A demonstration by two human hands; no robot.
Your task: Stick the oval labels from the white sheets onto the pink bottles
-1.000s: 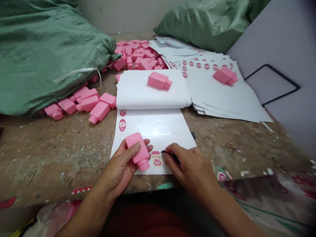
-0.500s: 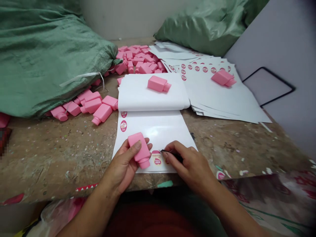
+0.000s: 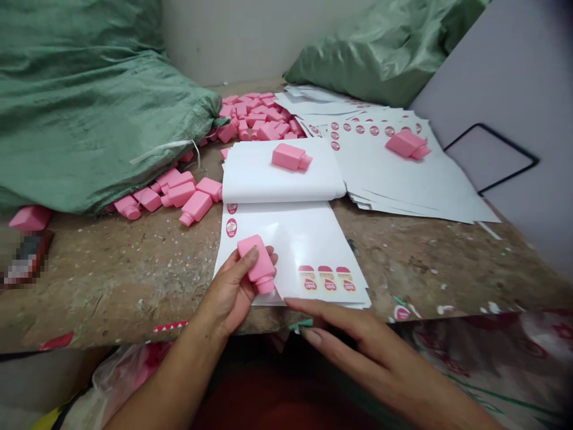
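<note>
My left hand [image 3: 226, 294] is closed around a pink plastic bottle [image 3: 255, 261], cap end pointing toward me, over the near part of a white sticker sheet [image 3: 290, 236]. Three pink-and-cream stickers [image 3: 329, 279] sit in a row at the sheet's front right edge, and two more lie at its left edge. My right hand [image 3: 358, 343] lies just below the table's front edge with its fingers stretched out. Its index fingertip is close to the sheet's front edge, and nothing shows in it.
A pink bottle [image 3: 290, 156] weighs down the folded-back sheets; another [image 3: 406, 144] rests on the spread sheets [image 3: 403, 179] at right. More pink bottles are piled at the back [image 3: 257, 116] and beside the big green sack [image 3: 89, 119]. The wooden table [image 3: 134, 269] is speckled.
My right hand has drawn back from the sticker it was touching with a black tool, uncovering three stickers in a row. The tool is no longer visible. My left hand still grips the bottle.
</note>
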